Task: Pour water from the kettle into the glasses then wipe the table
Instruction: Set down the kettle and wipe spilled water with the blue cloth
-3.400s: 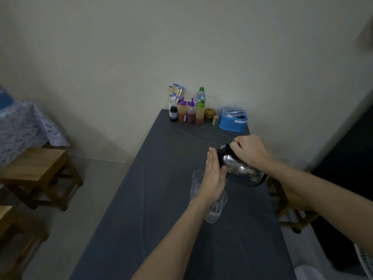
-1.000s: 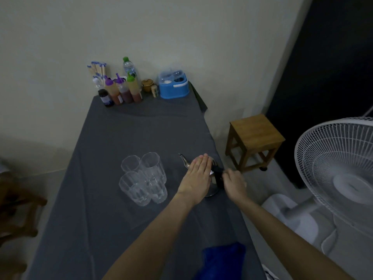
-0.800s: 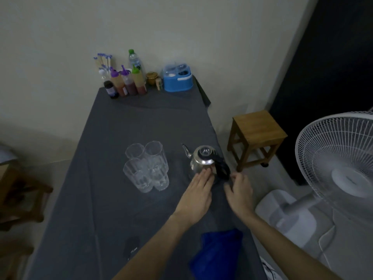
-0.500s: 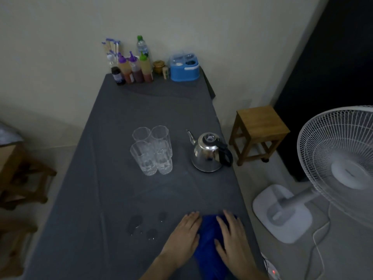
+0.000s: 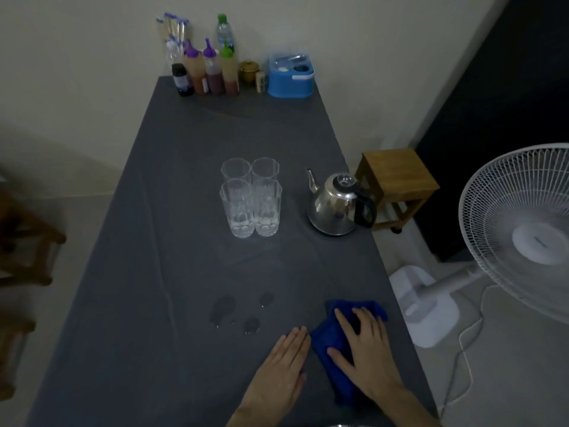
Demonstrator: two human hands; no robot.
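Several clear glasses stand bunched together mid-table on the grey cloth-covered table. A steel kettle with a black handle stands upright to their right, near the table's right edge. Dark water spots lie on the cloth nearer to me. A blue cloth lies near the front right. My right hand rests flat on it with fingers spread. My left hand lies flat on the table just left of the cloth, fingers together, holding nothing.
Sauce bottles, a water bottle and a blue box stand at the far end against the wall. A wooden stool and a white standing fan are to the right of the table. More wooden stools are on the left.
Both hands let go of the kettle, which now stands on the table, and drew back to the blue cloth. The left hand has since slid off the cloth to its left.
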